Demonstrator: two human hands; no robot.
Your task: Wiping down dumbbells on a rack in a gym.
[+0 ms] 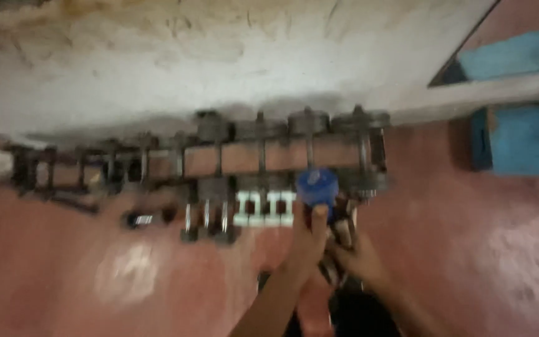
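Below the brick row [238, 156], my left hand [307, 240] grips one blue roll [317, 185]; my right hand [360, 259] clutches several metal parts [343, 228], blurred.

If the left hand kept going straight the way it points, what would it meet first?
The left hand already holds a blue cap-like object at its fingertips. Straight beyond it, the hand would probably meet the long row of dark metal parts along the wall, though blur leaves depth unclear.
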